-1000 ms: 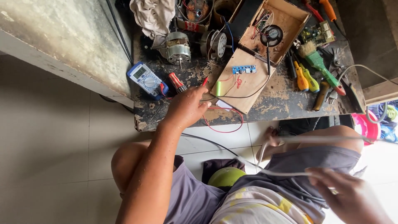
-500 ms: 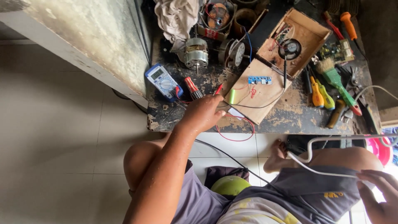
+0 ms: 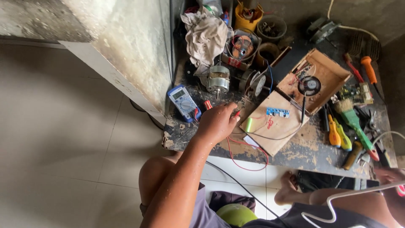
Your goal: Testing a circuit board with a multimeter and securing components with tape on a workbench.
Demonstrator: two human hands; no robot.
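While you sit at the low, paint-worn bench (image 3: 303, 154), your left hand (image 3: 217, 122) rests on its near edge with the fingers curled together around a red probe (image 3: 237, 113), whose tip points toward the plywood panel (image 3: 274, 126). A red lead (image 3: 242, 158) loops down from that hand over the bench edge and back up. Just left of the hand lies a blue multimeter (image 3: 182, 101), tilted, with its display uppermost.

On the panel sit a small blue circuit board (image 3: 277, 112) and a pale green cylindrical cell (image 3: 249, 125), both close to the probe tip but apart from it. Behind the panel stands an open wooden box (image 3: 329, 74) holding a round black speaker (image 3: 309, 85). A metal-cased motor (image 3: 218, 80) stands beyond your knuckles, under a crumpled grey rag (image 3: 205, 33).

Right of the panel lie yellow-handled screwdrivers (image 3: 337, 135) and a green-handled brush (image 3: 352, 120).

Your right hand (image 3: 390, 175) shows only at the frame's lower right edge, near a white cable (image 3: 337, 198) that runs across your lap; you cannot tell from this view whether it grips that cable.
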